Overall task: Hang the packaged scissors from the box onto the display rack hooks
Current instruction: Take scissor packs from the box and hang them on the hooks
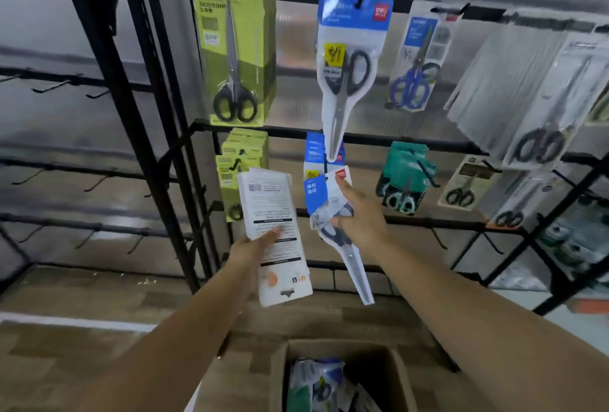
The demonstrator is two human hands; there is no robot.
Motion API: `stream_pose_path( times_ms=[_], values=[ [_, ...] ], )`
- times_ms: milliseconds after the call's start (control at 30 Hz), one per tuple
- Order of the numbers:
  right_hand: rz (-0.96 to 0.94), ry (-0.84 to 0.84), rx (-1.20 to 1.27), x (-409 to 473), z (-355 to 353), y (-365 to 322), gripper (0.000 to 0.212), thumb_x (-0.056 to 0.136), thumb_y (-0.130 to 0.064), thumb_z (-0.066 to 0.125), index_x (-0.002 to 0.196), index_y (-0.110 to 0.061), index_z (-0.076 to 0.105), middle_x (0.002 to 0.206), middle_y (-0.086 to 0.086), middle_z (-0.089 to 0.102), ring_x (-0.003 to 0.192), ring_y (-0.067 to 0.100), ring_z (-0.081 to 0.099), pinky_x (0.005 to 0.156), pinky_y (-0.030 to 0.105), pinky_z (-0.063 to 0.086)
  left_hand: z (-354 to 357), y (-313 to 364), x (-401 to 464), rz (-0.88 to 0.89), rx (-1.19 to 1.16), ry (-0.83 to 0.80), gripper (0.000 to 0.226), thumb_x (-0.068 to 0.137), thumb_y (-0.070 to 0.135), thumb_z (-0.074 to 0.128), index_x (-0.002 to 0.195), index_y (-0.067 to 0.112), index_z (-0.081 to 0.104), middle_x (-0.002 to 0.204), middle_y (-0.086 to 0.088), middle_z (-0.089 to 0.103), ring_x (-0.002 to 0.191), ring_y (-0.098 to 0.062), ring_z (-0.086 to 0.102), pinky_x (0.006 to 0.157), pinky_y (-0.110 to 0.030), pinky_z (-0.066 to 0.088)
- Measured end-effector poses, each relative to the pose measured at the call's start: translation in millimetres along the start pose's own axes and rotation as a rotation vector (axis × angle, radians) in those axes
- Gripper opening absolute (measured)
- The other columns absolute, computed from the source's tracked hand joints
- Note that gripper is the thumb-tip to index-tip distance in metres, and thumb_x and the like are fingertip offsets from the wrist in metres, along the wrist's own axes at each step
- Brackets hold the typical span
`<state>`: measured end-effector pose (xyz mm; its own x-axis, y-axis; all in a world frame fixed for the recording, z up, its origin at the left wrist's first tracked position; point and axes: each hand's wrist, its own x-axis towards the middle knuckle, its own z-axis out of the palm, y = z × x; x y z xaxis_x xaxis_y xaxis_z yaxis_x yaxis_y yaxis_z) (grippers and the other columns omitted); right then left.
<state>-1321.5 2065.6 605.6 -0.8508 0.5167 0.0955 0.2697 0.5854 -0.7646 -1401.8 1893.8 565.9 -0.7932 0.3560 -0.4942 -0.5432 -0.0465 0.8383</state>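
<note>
Blue-and-white pack going up to its hook

Blue card tops the pack of scissors (333, 210) that my right hand (361, 214) has fingers and thumb clamped on, near the handles, with the blade tip hanging down toward five o'clock. My left hand (255, 245) is curled round a stack of white cards (275, 233), printed backs toward me and their hang holes at the bottom end, so these are upside down for now.

At twelve o'clock from my right hand hang matching blue packs (314, 153) on the middle rail of the rack (412, 144), and higher still one large blue-topped pack (349, 62) hangs alone. Green packs (235, 49) sit at eleven o'clock, teal ones (407, 174) at two o'clock. The box (283, 375) is open at six o'clock, with more packs inside.

To do this well, I reckon the pack should go with the blue ones just above it. I would raise it until its hole lines up with the hook's tip, keep the card square to the hook, then push it back. Whether the hook tip is free I cannot tell; my pack covers it. The left stack should stay low and clear of the green packs at its upper edge
</note>
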Motion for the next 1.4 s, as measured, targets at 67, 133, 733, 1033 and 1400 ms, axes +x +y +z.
stream_pose_path(
  times_ms=[67,133,733,1033,1400],
  values=[
    [0.056,0.027,0.001,7.4,8.3,2.7,0.078,0.083,0.007,0.062,0.147,-0.014,0.023,0.130,0.010,0.053,0.101,0.006,0.044,0.055,-0.009,0.028,-4.2,4.1,10.0,-0.031,0.015,-0.029,0.021,0.080,0.020,0.074,0.097,0.009,0.067,0.088,-0.011,0.070,0.071,-0.024,0.067,0.045,-0.031,0.055],
    [0.080,0.038,-0.001,13.1,15.3,7.2,0.081,0.083,0.004,0.064,0.148,-0.014,0.020,0.130,0.012,0.054,0.099,0.008,0.045,0.057,-0.006,0.032,-7.2,8.7,19.3,-0.068,0.054,-0.040,0.020,0.080,0.023,0.075,0.094,0.010,0.067,0.086,-0.010,0.071,0.070,-0.024,0.068,0.044,-0.029,0.053],
    [0.204,0.148,-0.285,41.5,34.6,13.2,0.074,0.089,-0.012,0.058,0.149,-0.027,0.018,0.114,0.006,0.057,0.084,0.011,0.044,0.057,0.007,0.032,-34.3,33.4,49.5,-0.192,0.088,-0.287,0.037,0.085,0.027,0.068,0.118,0.011,0.064,0.102,-0.014,0.070,0.068,-0.022,0.069,0.046,-0.027,0.052],
    [0.345,-0.102,-0.236,71.6,44.0,-21.7,0.055,0.092,-0.010,0.050,0.143,-0.007,0.029,0.135,0.016,0.046,0.113,0.028,0.050,0.085,0.033,0.044,-56.0,30.8,43.1,-0.154,0.098,-0.319,0.029,0.081,0.027,0.071,0.107,0.013,0.067,0.097,-0.009,0.073,0.077,-0.019,0.072,0.054,-0.030,0.058],
    [0.432,-0.114,0.963,-8.9,50.7,-26.7,0.060,0.080,-0.067,0.040,0.106,-0.017,0.061,0.099,0.004,0.073,0.091,0.019,0.070,0.076,0.035,0.057,-57.3,19.5,41.3,0.463,0.415,-0.497,0.026,0.082,0.004,0.068,0.098,0.024,0.065,0.087,0.018,0.072,0.079,-0.001,0.068,0.064,-0.012,0.050]
  ],
)
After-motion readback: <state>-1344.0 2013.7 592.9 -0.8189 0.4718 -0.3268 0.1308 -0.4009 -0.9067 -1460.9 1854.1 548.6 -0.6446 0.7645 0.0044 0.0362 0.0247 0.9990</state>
